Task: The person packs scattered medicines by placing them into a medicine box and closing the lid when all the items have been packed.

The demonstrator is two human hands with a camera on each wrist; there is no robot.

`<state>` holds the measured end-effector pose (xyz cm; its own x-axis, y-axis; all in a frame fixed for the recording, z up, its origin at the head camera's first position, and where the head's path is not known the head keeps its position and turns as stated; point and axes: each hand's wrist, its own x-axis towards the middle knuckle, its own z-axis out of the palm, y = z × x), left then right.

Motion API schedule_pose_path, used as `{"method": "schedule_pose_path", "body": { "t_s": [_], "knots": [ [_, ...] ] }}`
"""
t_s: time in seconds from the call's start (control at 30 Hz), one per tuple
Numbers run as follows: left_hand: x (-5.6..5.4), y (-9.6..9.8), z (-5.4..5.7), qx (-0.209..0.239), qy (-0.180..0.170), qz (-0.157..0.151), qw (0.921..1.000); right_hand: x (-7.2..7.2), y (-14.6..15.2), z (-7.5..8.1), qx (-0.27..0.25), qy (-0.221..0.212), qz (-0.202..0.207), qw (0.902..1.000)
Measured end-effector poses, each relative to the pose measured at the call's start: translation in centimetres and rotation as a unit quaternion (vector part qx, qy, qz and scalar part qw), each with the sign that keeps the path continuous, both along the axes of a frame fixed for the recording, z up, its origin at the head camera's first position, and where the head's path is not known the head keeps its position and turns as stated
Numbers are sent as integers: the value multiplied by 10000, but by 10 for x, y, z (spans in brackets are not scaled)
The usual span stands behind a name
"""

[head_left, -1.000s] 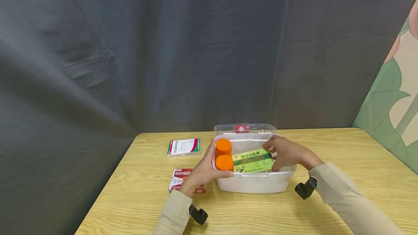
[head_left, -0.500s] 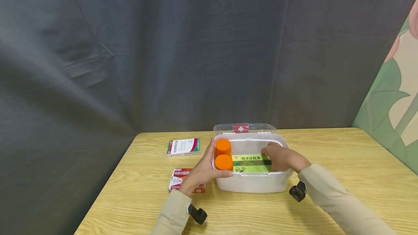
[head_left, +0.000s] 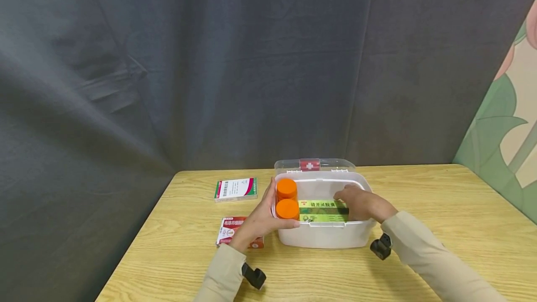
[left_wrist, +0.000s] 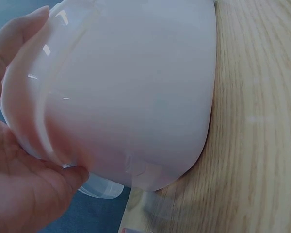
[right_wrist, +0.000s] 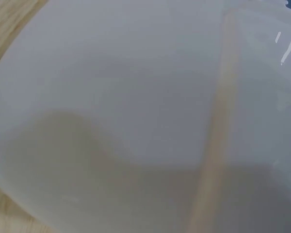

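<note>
The white first-aid box point(head_left: 323, 235) stands uncovered on the table. My left hand point(head_left: 261, 220) holds its left end, thumb along the front rim. The left wrist view shows that hand point(left_wrist: 26, 179) curved about the rim of the translucent wall point(left_wrist: 136, 87). Two orange-capped bottles point(head_left: 287, 209) stand inside at the left. Beside them lies a green medicine box point(head_left: 322, 210), face up. My right hand point(head_left: 356, 202) reaches into the box and holds the medicine box's right end, fingertips hidden. In the right wrist view the container's wall point(right_wrist: 150, 97) fills the picture.
A white, green and red medicine box point(head_left: 236, 189) lies on the table point(head_left: 168, 264) at the back left. A red and white medicine box point(head_left: 228, 231) is partly covered by my left forearm. Behind the container is a clear lid point(head_left: 331, 165) with a red cross label point(head_left: 309, 165).
The green medicine box, tilted a second ago, now lies level and lower in the container. My right hand has moved left and down with it. My left hand keeps its place.
</note>
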<state>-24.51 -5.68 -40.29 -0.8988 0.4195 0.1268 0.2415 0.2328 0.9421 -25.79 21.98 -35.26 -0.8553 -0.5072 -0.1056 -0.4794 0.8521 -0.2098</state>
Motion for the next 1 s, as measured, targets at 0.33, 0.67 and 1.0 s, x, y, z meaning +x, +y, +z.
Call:
{"method": "schedule_pose_path", "body": {
  "t_s": [0.33, 0.67, 1.0],
  "knots": [
    [0, 0, 0, -25, -6, 11, 10000, 6, 2, 5, -497, 110, -65, 9987],
    [0, 1, -1, 26, -1, 12, 10000, 13, 15, -1, -2607, 1355, -331, 9553],
    [-2, 0, -3, 133, 21, -42, 9999, 32, 28, -15, -3501, 2246, -627, 9072]
  ]
}}
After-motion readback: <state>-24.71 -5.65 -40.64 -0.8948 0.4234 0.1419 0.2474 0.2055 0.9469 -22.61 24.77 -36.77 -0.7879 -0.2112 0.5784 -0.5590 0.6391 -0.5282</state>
